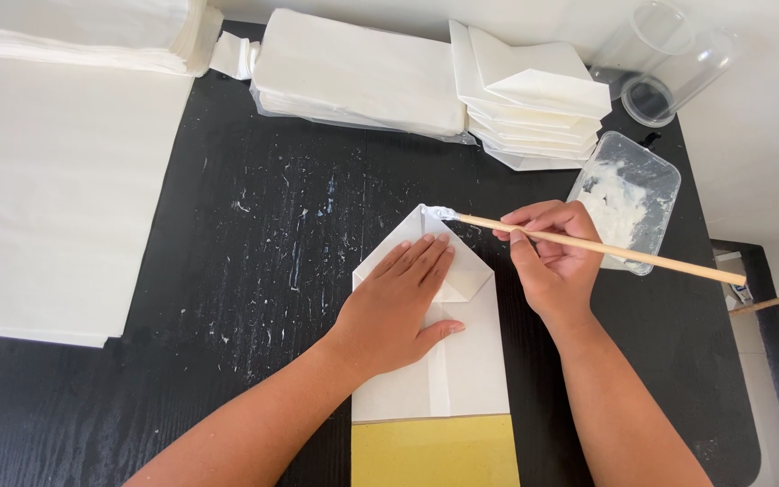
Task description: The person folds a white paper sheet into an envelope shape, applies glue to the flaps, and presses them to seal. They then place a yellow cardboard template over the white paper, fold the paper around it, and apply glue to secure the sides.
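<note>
Paper folded to a point lies in the near-middle of the black worktop: a white bag blank with its long axis running from the near edge toward the far edge, its triangular tip aimed away from the person and a yellow board showing under its near end. The left hand lies flat on it, fingers together and stretched out, pressing the folded flap just below the tip. The right hand is beside the blank's right edge and pinches a thin wooden stick between thumb and fingers; the stick slants from the far-right side down-left, and its paste-smeared end touches the very tip of the fold, so the right hand is the nearer one to the tip's right slope. Just beyond that hand, toward the right edge, sits a shallow clear plastic tray smeared with white paste, mostly scraped thin. A clear jar lies tipped at the far right corner; it looks empty. Along the far edge rest stacks of finished folded white bags and a wrapped bundle of flat sheets; large white sheets cover the left edge.
</note>
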